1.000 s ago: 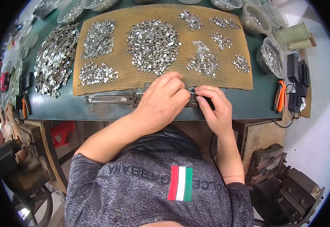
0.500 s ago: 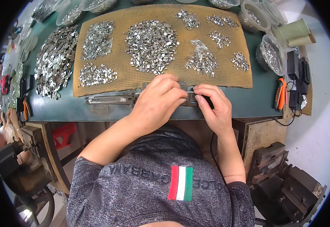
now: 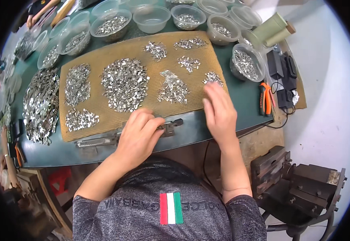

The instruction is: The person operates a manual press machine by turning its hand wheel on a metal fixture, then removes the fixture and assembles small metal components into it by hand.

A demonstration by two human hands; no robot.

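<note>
My left hand (image 3: 138,134) is closed over a long, dark metal jig (image 3: 175,123) lying along the table's front edge; its curled fingers hide the middle of the jig, and any small piece in them is out of sight. My right hand (image 3: 222,116) is open, fingers stretched toward a small pile of shiny metal pieces (image 3: 212,76) at the mat's right edge, with the fingertips at the pile's near side. Several more piles lie on the tan textured mat (image 3: 114,47), among them a large pile of square metal links (image 3: 125,84) and a pile of thin metal pieces (image 3: 171,89).
A heap of linked metal strips (image 3: 41,106) lies left of the mat. Plastic tubs (image 3: 245,64) of metal parts line the back and right. Orange-handled pliers (image 3: 266,99) and black power adapters (image 3: 276,64) sit at the right. Another person's hands (image 3: 32,20) show at the far left.
My right hand has left the jig and reached out to the small pile at the mat's right edge. My left hand stays at the jig. The view has shifted toward the right.
</note>
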